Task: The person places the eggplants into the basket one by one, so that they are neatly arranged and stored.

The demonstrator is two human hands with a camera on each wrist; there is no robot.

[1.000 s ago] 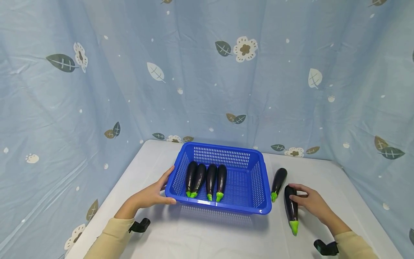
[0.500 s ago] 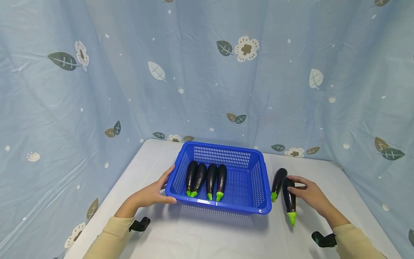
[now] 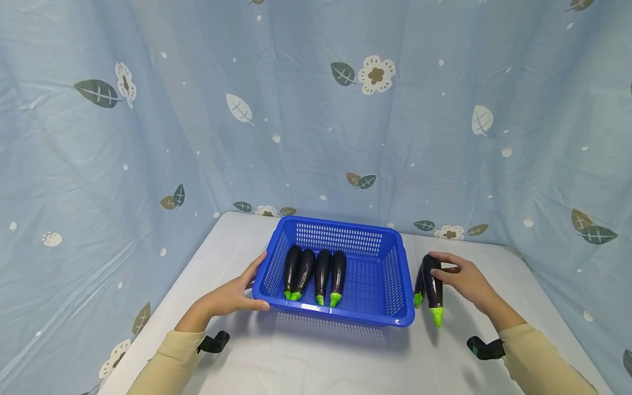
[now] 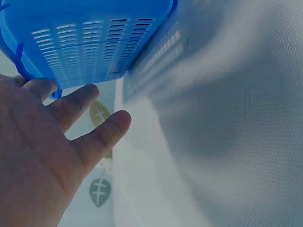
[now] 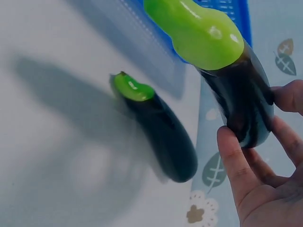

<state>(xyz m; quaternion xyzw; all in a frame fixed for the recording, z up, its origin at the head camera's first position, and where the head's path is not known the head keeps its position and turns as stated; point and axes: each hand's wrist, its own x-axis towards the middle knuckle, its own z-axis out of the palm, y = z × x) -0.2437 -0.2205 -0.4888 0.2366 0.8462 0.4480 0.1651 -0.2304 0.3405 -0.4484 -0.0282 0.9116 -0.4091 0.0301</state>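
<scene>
My right hand [image 3: 466,280] pinches the upper, dark end of a glossy eggplant [image 3: 433,285] between thumb and fingers; its green stem end points down toward me. The right wrist view shows this eggplant [image 5: 246,99] raised over the white table. A second eggplant [image 5: 161,132] lies on the tabletop below, partly covered by the held one in the head view. On the left, my left hand [image 3: 232,293] rests against the near left corner of a blue plastic basket [image 3: 345,315], thumb at the front rim. Its fingers [image 4: 102,137] extend straight and spread in the left wrist view.
Several eggplants [image 3: 322,274] lie side by side in the basket's left half, green ends toward me. The basket stands mid-table on a white tabletop [image 3: 316,362]. A blue patterned curtain [image 3: 306,137] hangs behind and along the sides.
My right hand has lifted the eggplant and carried it left and away from me, now overlapping the other loose eggplant. My left hand and the basket stay put.
</scene>
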